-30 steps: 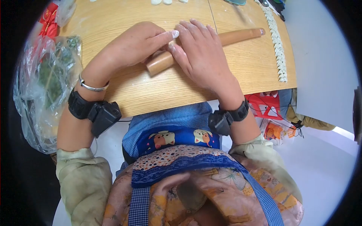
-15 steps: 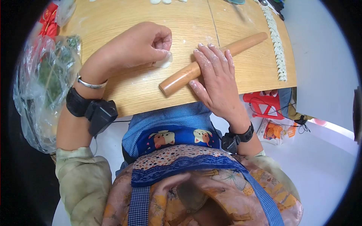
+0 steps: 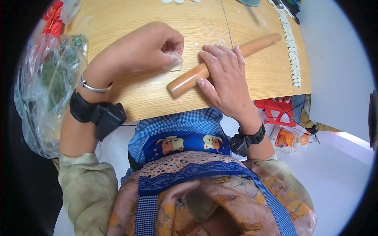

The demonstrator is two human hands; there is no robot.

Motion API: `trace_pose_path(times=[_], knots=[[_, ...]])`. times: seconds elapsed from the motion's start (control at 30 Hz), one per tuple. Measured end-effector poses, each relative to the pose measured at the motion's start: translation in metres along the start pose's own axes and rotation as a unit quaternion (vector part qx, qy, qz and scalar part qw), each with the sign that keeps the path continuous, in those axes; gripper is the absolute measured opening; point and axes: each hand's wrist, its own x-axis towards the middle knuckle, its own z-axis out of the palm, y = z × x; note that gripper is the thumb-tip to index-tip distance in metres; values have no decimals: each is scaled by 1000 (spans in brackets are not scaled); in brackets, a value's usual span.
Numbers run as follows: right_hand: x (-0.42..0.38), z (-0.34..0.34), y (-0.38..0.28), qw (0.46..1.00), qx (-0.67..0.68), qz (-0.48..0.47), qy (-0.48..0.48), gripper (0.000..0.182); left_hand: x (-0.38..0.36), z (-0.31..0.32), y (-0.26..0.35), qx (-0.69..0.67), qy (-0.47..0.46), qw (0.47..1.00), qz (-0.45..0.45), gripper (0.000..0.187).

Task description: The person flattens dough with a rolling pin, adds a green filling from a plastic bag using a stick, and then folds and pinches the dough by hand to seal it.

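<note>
My left hand [image 3: 151, 47] is closed in a pinch on the edge of a thin white dough wrapper [image 3: 176, 65], held low over the wooden table [image 3: 141, 98]. Most of the wrapper is hidden under the fingers. Just right of it, a wooden rolling pin [image 3: 185, 82] lies slanted, its far end pointing to the upper right. Across its middle rests my right hand [image 3: 230, 80], fingers curved over the far side and thumb on the near side. White flour dusts the fingertips.
Along the table's right side runs a row of small folded dough pieces [image 3: 291, 51]. Flat dough rounds [image 3: 178, 1] and a green bowl [image 3: 250, 2] show at the far edge. A clear plastic bag with greens [image 3: 55, 78] stands at left. A red stool [image 3: 277, 112] is below the table at right.
My left hand has shifted slightly right with the wrapper, which now shows less. The fingers of my right hand curl further over the rolling pin, which stays nearly in place.
</note>
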Motion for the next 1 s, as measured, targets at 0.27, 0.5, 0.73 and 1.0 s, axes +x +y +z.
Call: trace_pose_path(times=[0.27, 0.5, 0.73, 1.0], knots=[[-6, -1, -1, 1000, 8, 1, 8, 52, 2, 2, 1, -134, -28, 983, -122, 18], [28, 7, 1, 999, -24, -26, 22, 53, 3, 3, 6, -105, 6, 986, -132, 38], [67, 31, 9, 995, -51, -34, 73, 51, 4, 2, -2, -129, 43, 986, -100, 48], [11, 2, -3, 999, -22, -17, 17, 56, 3, 1, 1, -10, 16, 998, -65, 30]])
